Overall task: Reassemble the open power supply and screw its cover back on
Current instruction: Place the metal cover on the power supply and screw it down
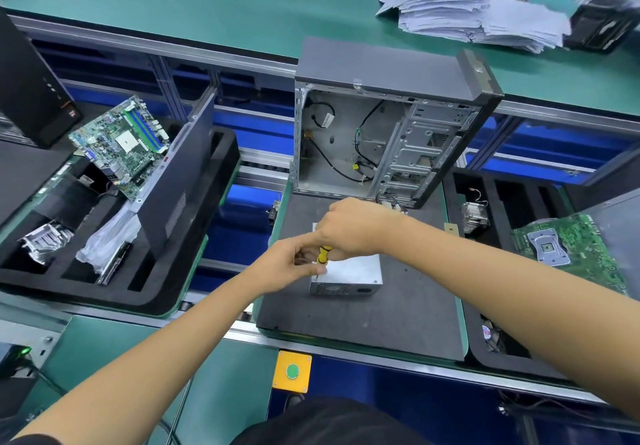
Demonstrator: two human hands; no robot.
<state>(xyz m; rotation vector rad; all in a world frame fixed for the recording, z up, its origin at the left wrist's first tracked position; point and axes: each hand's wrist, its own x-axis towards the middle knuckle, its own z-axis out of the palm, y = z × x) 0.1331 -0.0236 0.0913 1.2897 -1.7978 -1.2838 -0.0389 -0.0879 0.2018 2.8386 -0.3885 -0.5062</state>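
right now the right hand (349, 228) has its fingers curled round the yellow handle of a small screwdriver (323, 254), held from above w/ the shaft pointing down toward the near-left corner of the power supply (349, 273). the left hand (289, 264) comes in from the left, its fingertips (304, 260) pinched narrow just beside the driver's lower end; looks like they steady the tip or a screw, but the screw itself is too small and hidden to tell. the psu is a silver box lying flat on the dark foam mat (381, 320), vent grille facing the person, cover apparently already seated on top, so i judge the step in hand is driving a cover screw at that corner. to do it well: keep the driver upright over the hole, not tilted, press down lightly b4 turning so the bit doesn't cam out, and let the left fingers only guide until the thread bites, then move them off. the box isn't clamped, so it may skate on the mat; the left hand could press on the lid once the screw holds. don't overtighten, thin sheet metal strips easily. outward from there, an open pc case (391, 132) stands just behind the mat w/ loose cables inside, a motherboard (119, 146) leans in the black tray on the left, another board (568, 247) lies on the right, and a stack of papers (467, 11) sits on the far green bench.
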